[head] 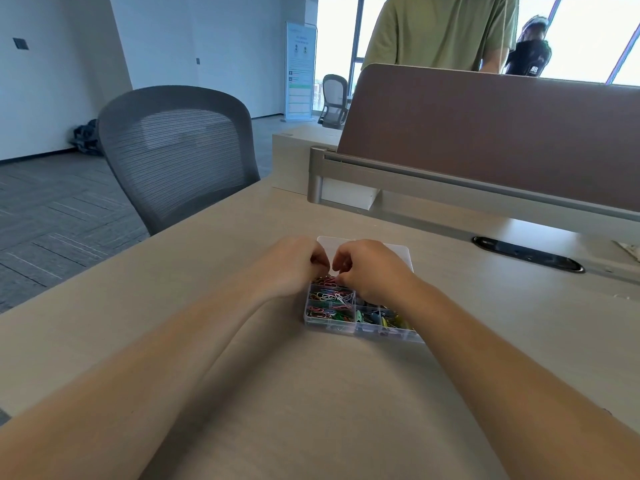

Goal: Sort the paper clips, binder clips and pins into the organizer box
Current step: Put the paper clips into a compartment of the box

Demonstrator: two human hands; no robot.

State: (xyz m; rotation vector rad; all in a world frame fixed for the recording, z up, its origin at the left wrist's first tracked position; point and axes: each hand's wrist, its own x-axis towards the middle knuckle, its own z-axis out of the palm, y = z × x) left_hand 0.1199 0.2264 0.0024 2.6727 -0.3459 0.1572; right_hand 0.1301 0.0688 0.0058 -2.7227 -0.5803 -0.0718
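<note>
A clear plastic organizer box (332, 328) lies on the beige desk, its lid (403, 252) open away from me. Coloured paper clips (330, 299) fill the left compartments; coloured binder clips (379, 318) sit in the front right ones. My left hand (294, 263) and my right hand (367, 268) hover over the far left compartment, fingers curled and tips close together above rose-coloured clips (323, 280). What the fingertips pinch is too small to tell. My right hand hides the far right compartments.
A grey mesh chair (176, 154) stands at the desk's left edge. A brown partition (491, 133) on a metal rail runs behind the box, with a black cable port (528, 254) to the right. A person in a green shirt (443, 29) stands beyond the partition.
</note>
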